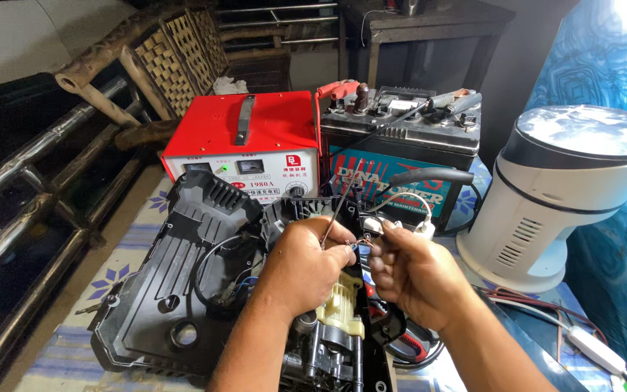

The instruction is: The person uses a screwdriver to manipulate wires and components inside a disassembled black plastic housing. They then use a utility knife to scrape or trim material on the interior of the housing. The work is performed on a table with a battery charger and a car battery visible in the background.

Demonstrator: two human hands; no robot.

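The left hand [302, 265] pinches a thin metal rod [339, 207] upright above the opened machine [328, 327]; the right hand [415, 272] closes its fingertips on a small wire end [363, 242] just beside it. Rod looks stiff, light; the wire seems soft, so best gripped near its tip; red charger [244, 138] and battery [400, 138] stand behind.

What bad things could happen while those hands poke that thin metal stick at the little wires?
The left hand holds a thin metal rod right beside the right hand, so it might slip and jab a finger. The small wires pinched there look delicate and could snap. A car battery with clamps sits close behind; loose metal touching it might spark.
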